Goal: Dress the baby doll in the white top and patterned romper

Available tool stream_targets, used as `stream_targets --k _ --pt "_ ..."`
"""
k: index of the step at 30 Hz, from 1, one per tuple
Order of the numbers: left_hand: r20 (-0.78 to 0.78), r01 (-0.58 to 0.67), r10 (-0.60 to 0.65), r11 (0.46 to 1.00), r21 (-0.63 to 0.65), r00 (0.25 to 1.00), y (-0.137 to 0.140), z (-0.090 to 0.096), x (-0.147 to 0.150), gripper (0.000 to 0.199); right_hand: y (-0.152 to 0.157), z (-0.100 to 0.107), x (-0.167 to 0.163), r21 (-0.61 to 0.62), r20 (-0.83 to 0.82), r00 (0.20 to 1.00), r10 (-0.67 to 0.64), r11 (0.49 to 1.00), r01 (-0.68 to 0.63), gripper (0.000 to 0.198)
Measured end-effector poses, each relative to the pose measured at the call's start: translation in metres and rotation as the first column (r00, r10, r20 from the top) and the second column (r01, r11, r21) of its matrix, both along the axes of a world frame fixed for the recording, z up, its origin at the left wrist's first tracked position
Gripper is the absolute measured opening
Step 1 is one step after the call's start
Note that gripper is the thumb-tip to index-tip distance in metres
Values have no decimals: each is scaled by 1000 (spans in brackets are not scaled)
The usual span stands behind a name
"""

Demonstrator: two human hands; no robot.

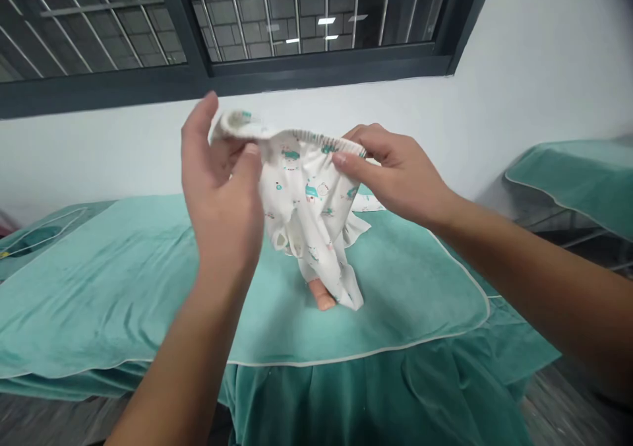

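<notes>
Small white baby pants (309, 189) with a green and pink print hang in the air by their elastic waistband. My left hand (220, 175) holds the band's left end, thumb against the fingers, with one finger raised. At the band's right end, my right hand (383, 162) pinches the cloth between thumb and fingers. The legs of the pants droop toward the bed. Below them a small skin-toned foot (322, 295), like a doll's, sticks out from white cloth. Most of that small body is hidden behind the pants. More white printed cloth (366, 203) lies behind, near my right hand.
A green padded sheet (415, 287) with pale piping covers the bed under the pants. The white wall (148, 149) and a barred window (316, 17) stand behind it. Another green-covered surface (583, 175) is at the right. A darker green cover (386, 400) hangs down in front.
</notes>
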State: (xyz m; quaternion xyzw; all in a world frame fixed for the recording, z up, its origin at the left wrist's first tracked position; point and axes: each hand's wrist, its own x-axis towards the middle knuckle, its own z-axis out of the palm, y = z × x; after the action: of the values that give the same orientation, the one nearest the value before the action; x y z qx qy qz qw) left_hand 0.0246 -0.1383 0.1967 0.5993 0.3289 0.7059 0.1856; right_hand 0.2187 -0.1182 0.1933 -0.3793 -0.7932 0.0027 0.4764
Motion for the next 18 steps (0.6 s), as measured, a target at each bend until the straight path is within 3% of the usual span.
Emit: stream_targets --k 2,4,7,9,11,14,18 --pt "-162 -79 94 992 98 982 -3 0 3 59 0 5 -3 -2 -68 997 49 999 -49 28" --pt "-248 -37 62 994 105 967 -3 -1 8 61 0 8 -5 -16 -110 989 98 995 -100 32" --pt "-235 195 -213 976 -96 949 3 -6 16 47 0 6 -7 -82 -177 975 132 986 -148 39" --pt "-171 346 -397 900 -265 902 11 -14 20 36 1 0 -7 -175 -253 959 126 969 -174 43" --pt "-86 452 -523 797 -400 848 19 -24 20 27 3 -9 -6 -311 -347 930 121 921 -236 46" --pt "61 550 -603 677 -489 795 30 -40 18 26 9 -26 -4 -503 -492 859 143 758 -414 47" --pt "283 619 -557 630 -469 781 42 -55 13 28 17 -43 2 -681 -540 817 201 467 -565 42"
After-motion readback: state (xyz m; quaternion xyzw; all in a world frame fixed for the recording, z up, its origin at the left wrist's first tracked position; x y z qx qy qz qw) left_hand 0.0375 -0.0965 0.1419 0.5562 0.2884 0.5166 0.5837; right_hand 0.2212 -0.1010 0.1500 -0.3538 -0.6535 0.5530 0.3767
